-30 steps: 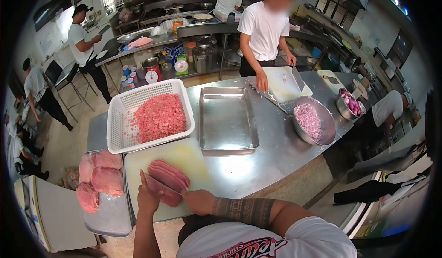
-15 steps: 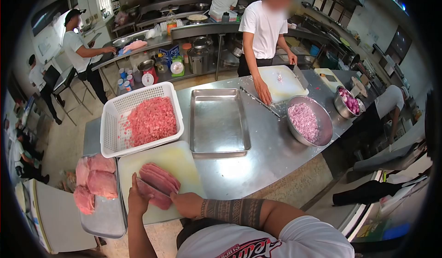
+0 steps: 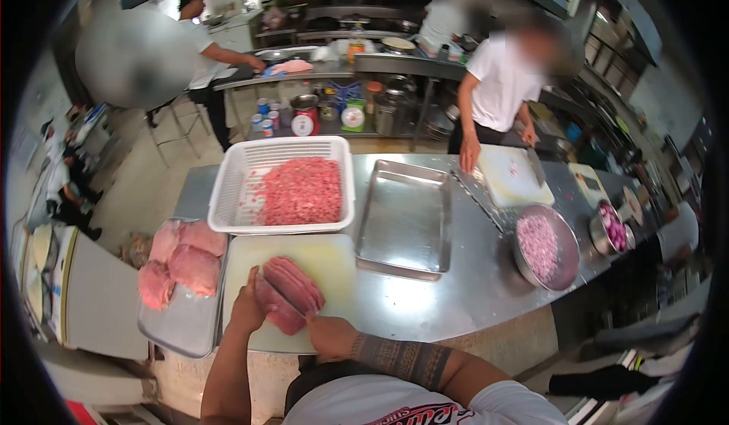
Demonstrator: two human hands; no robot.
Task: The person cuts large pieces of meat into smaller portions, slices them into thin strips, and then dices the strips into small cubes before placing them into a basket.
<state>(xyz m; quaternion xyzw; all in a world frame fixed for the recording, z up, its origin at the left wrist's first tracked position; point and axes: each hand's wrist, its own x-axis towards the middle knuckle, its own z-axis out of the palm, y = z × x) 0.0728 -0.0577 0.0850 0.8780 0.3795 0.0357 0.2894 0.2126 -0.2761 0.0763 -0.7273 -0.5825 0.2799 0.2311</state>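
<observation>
A piece of raw meat [image 3: 275,310], partly cut into long slices [image 3: 295,282], lies on the white cutting board [image 3: 243,252]. My left hand [image 3: 248,303] steadies the meat from its left side, fingers closed against it. On the near right side my right hand [image 3: 332,337] is closed around a knife, its handle hidden in the fist. The thin blade lies in the cut between the slices and the larger piece, mostly hidden by the meat.
Beside the board stand a metal tray [image 3: 146,332] with large meat pieces [image 3: 194,268], a white basket [image 3: 218,216] of diced meat [image 3: 302,190] and a steel pan [image 3: 402,228]. A bowl [image 3: 562,254] of chopped onion is at right. Across the table, a co-worker [image 3: 501,83] holds a knife.
The camera view has turned left, shifting the scene rightward in the frame. Both hands remain at the meat, with little visible change there. The co-worker's hand has lifted slightly off the table.
</observation>
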